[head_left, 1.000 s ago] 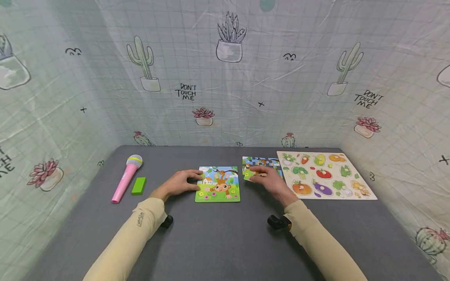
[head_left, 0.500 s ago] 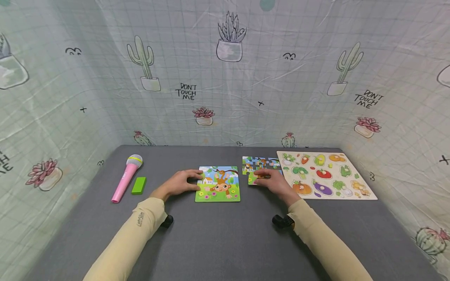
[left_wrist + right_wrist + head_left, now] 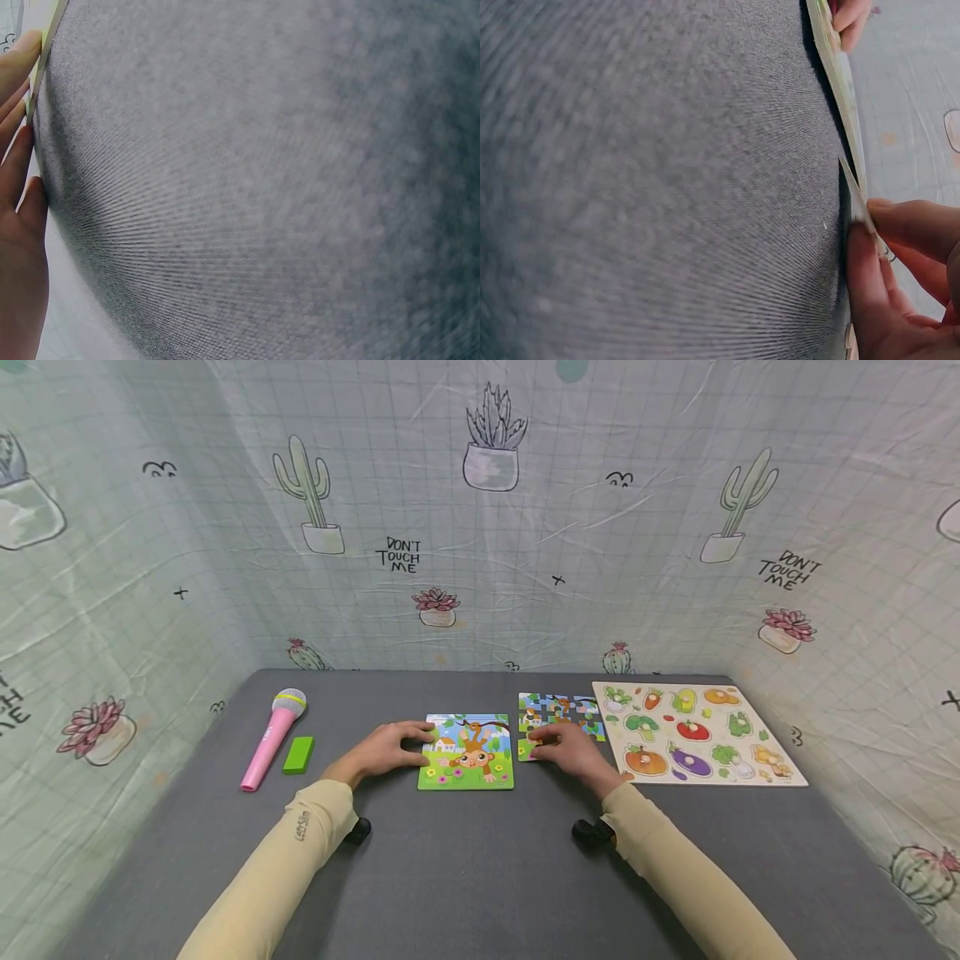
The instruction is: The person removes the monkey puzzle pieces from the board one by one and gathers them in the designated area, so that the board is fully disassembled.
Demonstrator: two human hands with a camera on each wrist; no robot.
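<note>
My left hand (image 3: 386,748) rests at the left edge of a square monkey picture puzzle (image 3: 472,760), fingers fairly straight and touching its rim. In the left wrist view, the fingers (image 3: 15,161) lie along the board's side. Right of that board, my right hand (image 3: 572,750) pinches a green jigsaw piece (image 3: 524,749) between thumb and forefinger. The right wrist view shows this thin piece (image 3: 860,201) tilted, one end near the cloth. Just beyond the hand lie several jigsaw pieces (image 3: 531,702) in rough rows; the hand hides some of them.
A wooden vegetable puzzle board (image 3: 720,768) lies at the right, close to the jigsaw pieces. Far left are a pink toy microphone (image 3: 270,739) and a green block (image 3: 298,755). A printed curtain (image 3: 555,627) encloses the grey table (image 3: 465,877) at the back and sides.
My right hand moves the green piece slightly right and nearer me, then left to the near left corner of the jigsaw pieces. The left hand and monkey puzzle stay in place.
</note>
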